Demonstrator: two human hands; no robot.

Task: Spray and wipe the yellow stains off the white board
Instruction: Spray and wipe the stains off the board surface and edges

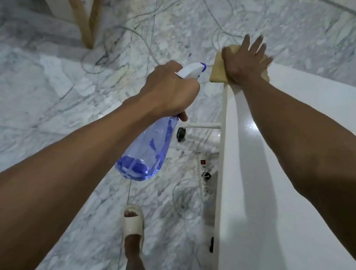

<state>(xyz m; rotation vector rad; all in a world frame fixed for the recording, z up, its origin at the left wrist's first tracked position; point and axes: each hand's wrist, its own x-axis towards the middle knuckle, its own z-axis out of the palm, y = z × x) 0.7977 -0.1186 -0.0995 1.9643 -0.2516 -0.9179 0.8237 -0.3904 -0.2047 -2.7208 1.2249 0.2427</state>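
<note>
Marble floor (42, 94) lay below the white board (306, 151) at right. Right hand (243, 62) pressed a yellow cloth (218, 72) flat-fingered onto its far top corner. Left hand (169, 88) gripped a blue spray bottle (145, 151) beside it, over a power strip (205, 177).

The white board (295, 150) has a smooth, glossy face that catches a small bright glint of light. The cloth (218, 72) lying on its far corner is a soft, matt yellow-tan fabric. The spray bottle (147, 151) is clear blue-tinted plastic, shiny and see-through, with an opaque white plastic trigger head. The floor (42, 94) is polished grey-veined marble tile with a faint sheen. The slipper (133, 224) looks like smooth, matt cream rubber or foam. The frame legs (76, 3) at upper left are bare light wood.
</note>
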